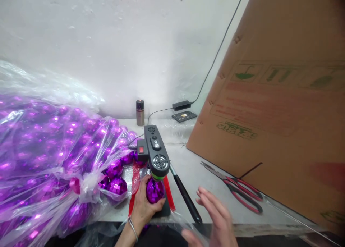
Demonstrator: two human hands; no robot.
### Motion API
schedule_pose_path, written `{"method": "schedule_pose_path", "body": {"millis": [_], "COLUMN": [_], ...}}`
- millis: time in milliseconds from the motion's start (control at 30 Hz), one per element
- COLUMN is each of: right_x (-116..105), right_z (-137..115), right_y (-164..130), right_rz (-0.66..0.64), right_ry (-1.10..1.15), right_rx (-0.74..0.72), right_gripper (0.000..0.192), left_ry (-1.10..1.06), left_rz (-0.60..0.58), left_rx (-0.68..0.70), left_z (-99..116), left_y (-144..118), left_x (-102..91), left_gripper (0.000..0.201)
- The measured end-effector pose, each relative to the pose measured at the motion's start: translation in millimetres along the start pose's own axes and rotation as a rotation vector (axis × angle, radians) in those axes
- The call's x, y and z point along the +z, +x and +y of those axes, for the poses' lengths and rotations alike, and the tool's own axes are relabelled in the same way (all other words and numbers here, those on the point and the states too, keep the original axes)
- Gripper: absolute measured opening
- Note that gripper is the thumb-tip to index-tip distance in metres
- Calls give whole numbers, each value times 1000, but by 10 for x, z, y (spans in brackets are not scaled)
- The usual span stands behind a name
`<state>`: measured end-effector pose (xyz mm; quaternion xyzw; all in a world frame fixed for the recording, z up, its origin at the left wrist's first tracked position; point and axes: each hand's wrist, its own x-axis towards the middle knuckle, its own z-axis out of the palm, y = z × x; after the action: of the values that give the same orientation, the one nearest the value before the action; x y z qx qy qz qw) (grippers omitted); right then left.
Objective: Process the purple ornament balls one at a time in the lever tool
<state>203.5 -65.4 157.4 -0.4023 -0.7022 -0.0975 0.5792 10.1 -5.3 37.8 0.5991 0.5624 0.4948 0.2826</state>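
1. Right hand (215, 218) open, fingers spread, blurred, holding nothing.
2. Left hand (144, 204) clasps faceted purple mirror ball (154, 190) under black handheld device (155, 151) (one ball in work).
3. Clear bag of purple balls (48, 150) seems mostly unprocessed.

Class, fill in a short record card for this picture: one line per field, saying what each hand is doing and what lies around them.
Left hand: grips a purple mirrored ball under the black machine
Right hand: open, blurred, holding nothing, above the table edge
Left of hands: clear bag of purple balls
Right of hands: red-handled scissors lying before a leaning cardboard sheet
Back wall: small canister
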Motion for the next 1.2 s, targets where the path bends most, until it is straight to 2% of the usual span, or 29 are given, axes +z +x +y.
{"method": "schedule_pose_path", "body": {"millis": [67,133,200,267,533,867,1200], "right_x": [101,209,304,379,506,527,540], "right_z": [-11,-42,-76,-103,-116,-152,-200], "right_y": [213,419,567,626,436,403,376], "right_rz": [-18,75,37,5,62,90,110], "right_ry": [25,76,158,243,316,305,318], "right_rx": [-46,-119,-134,-110,-14,52,124], "right_gripper": [53,39,25,28,33,36,39], "left_ry": [-22,-33,-31,-18,19,52,50], "left_rz": [-7,8,17,16,36,135,129], "left_rx": [5,22,43,53,116,208,210], "left_z": [-2,-4,-16,-37,-110,-111,-83], "left_y": [13,15,7,-3,-42,-67,-68], "left_x": [-25,-34,-26,-7,98,216,206], "left_gripper": [75,75,77,78,78,81,77]}}
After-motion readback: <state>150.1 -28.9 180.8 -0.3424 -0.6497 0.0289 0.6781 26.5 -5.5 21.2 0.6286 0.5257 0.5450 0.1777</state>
